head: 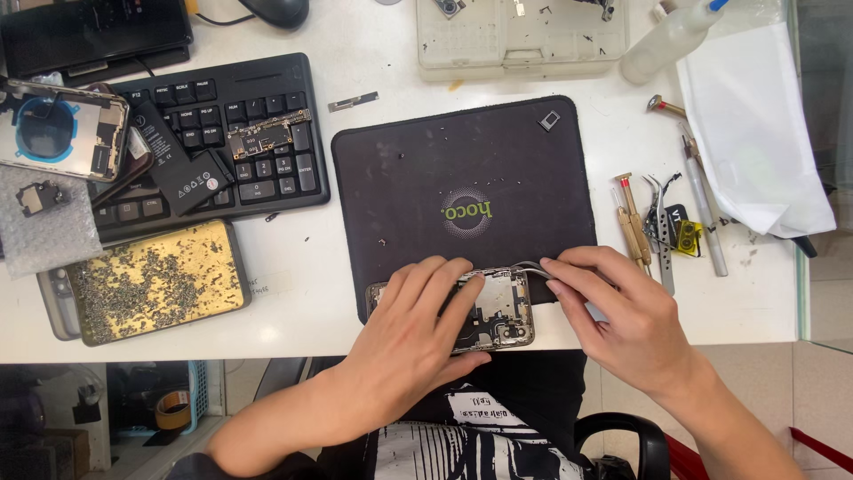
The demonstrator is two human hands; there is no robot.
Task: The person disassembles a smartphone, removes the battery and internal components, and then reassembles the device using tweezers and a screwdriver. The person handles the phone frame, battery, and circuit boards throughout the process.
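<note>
An opened phone housing (498,311) lies at the near edge of a dark work mat (462,169). My left hand (418,333) rests flat over its left part and holds it down. To the right, my right hand (613,316) pinches metal tweezers (531,267), whose curved tips reach the housing's top right corner. The phone's left end is hidden under my fingers.
A black keyboard (267,169) carries a battery (182,169) and a circuit board (267,135). A gold tray of screws (155,280) sits front left, another open phone (58,129) far left. Screwdrivers and tweezers (649,227) lie right of the mat, beside a white sheet (755,133). A parts box (520,36) stands behind.
</note>
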